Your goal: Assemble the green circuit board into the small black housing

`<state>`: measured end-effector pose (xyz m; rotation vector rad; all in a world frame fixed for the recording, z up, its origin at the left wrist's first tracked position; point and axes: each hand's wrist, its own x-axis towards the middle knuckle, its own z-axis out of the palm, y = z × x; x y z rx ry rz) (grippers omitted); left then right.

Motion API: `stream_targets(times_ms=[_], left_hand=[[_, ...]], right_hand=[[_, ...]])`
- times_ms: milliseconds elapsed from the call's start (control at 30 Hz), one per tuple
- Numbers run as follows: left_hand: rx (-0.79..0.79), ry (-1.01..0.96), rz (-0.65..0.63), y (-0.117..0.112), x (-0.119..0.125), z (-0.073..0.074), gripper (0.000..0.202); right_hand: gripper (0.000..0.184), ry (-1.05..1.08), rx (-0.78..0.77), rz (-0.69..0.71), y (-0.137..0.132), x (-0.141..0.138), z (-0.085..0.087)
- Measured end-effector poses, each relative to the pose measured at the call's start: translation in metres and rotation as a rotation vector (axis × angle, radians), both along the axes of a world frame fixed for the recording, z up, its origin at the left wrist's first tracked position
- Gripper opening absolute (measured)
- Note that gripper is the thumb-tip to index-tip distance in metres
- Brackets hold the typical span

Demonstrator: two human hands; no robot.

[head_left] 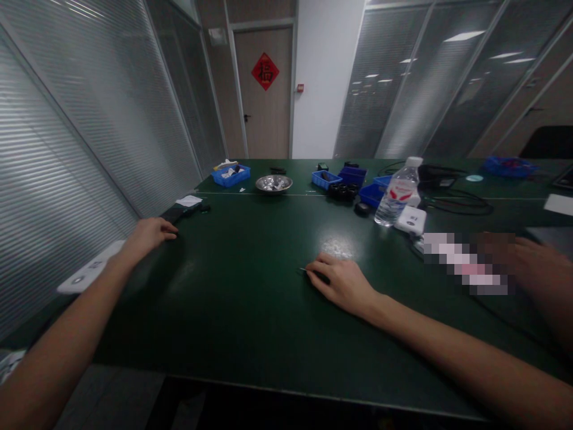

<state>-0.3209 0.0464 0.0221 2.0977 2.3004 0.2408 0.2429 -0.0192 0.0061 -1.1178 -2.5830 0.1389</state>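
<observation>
- The place is an office, most like a meeting room.
- Glass partitions (403, 77) with fine slatted blinds (101, 89) rise on the left and the right.
- Between them, a plain wooden door (264, 125) with a lever handle (246, 118) bears a red diamond-shaped paper (265, 71) marked with a dark character.
- A small red box (300, 88) is fixed to the white wall (329, 77) beside it.
- Ceiling lights show as reflections (464, 36) in the right-hand glass.
- A large dark green table (233, 286) carries plastic trays, cables (468, 213) and a water bottle (398, 200), as a shared worktop might.
- The black shape (550, 143) at the right edge may be a chair back; it is dim there.
</observation>
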Motion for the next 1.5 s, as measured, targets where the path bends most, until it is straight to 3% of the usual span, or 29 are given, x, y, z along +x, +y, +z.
stream_targets(times_ms=[633,1500], left_hand=[[0.054,0.086,0.011,-0.008,0.013,0.001,0.021],[0.079,0.13,0.075,-0.019,0.027,0.0,0.027]], right_hand=[[0.031,0.02,0.0,0.021,-0.002,0.0,0.003],[0.032,-0.004,0.003,0.011,-0.003,0.0,0.005]])
